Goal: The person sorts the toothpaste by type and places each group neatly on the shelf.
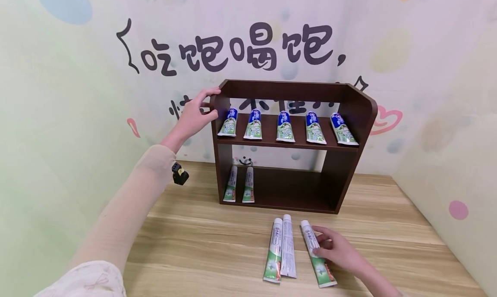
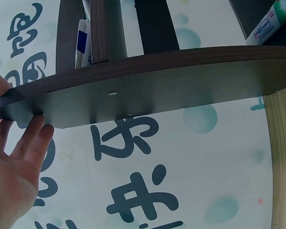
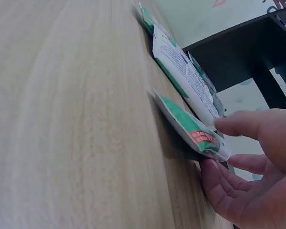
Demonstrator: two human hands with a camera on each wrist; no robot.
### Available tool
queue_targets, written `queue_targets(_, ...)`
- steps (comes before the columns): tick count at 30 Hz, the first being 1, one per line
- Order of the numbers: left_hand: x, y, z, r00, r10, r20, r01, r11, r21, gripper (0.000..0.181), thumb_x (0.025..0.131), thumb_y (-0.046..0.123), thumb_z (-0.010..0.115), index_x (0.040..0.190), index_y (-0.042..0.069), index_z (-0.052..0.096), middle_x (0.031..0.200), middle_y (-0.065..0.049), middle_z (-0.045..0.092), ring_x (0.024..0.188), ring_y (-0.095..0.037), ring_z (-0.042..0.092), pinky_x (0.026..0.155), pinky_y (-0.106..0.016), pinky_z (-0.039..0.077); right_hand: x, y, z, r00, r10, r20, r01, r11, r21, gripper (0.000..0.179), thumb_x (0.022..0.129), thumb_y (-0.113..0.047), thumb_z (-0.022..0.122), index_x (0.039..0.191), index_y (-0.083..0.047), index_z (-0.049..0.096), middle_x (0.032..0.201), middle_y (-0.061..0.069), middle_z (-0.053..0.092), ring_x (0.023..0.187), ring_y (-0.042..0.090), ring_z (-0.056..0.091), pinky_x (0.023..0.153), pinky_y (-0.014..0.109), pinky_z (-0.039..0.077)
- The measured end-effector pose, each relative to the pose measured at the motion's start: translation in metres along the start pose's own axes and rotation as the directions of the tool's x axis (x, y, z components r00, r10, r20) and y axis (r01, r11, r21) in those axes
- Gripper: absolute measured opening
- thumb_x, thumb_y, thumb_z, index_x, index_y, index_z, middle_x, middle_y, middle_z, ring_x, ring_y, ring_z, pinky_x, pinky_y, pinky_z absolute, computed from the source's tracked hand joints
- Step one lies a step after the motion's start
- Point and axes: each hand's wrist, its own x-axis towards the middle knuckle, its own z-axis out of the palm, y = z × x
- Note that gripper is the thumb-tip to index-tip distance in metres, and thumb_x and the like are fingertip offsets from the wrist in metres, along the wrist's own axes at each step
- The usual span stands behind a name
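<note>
My left hand [image 1: 196, 114] grips the upper left side panel of a dark brown two-tier shelf [image 1: 287, 146]. In the left wrist view, the thumb lies on one face of the panel [image 2: 157, 86] and the fingertips press the other. At the front right of the table, my right hand [image 1: 339, 249] holds a white and green toothpaste tube [image 1: 320, 264] near its capped end, thumb and fingers curled at it. Left of it lie two more tubes side by side: one green and white [image 1: 273, 256], one mostly white with small print [image 1: 288, 249].
Several blue and green toothpaste tubes [image 1: 285, 128] lean in a row on the upper tier. Two white and green tubes [image 1: 248, 185] stand at the left of the lower tier. The wooden table [image 1: 186, 241] meets a printed wall [image 1: 97, 94] behind.
</note>
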Motion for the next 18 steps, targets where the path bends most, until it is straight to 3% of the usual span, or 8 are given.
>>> queue_targets(9, 0.0, 0.0, 0.0, 1.0, -0.002, 0.001, 0.002, 1.0, 0.003, 0.053, 0.091, 0.011, 0.06, 0.142, 0.023, 0.051, 0.155, 0.01, 0.043, 0.113, -0.03, 0.062, 0.073, -0.023, 0.052, -0.004, -0.012, 0.002, 0.999, 0.022, 0.047, -0.017, 0.995, -0.097, 0.089, 0.073, -0.008, 0.083, 0.148, 0.005, 0.036, 0.114, 0.023, 0.059, 0.086, 0.018, 0.06, 0.066, 0.02, 0.052)
queue_targets(18, 0.0, 0.0, 0.0, 1.0, -0.008, 0.007, 0.008, 1.0, 0.002, 0.053, 0.092, 0.013, 0.059, 0.143, 0.024, 0.05, 0.156, 0.01, 0.042, 0.114, -0.032, 0.061, 0.075, -0.027, 0.053, -0.003, -0.014, 0.003, 0.999, 0.016, 0.046, -0.007, 0.98, -0.198, 0.087, 0.074, -0.016, 0.083, 0.149, -0.003, 0.04, 0.083, 0.006, 0.068, 0.071, 0.011, 0.061, 0.059, 0.021, 0.049)
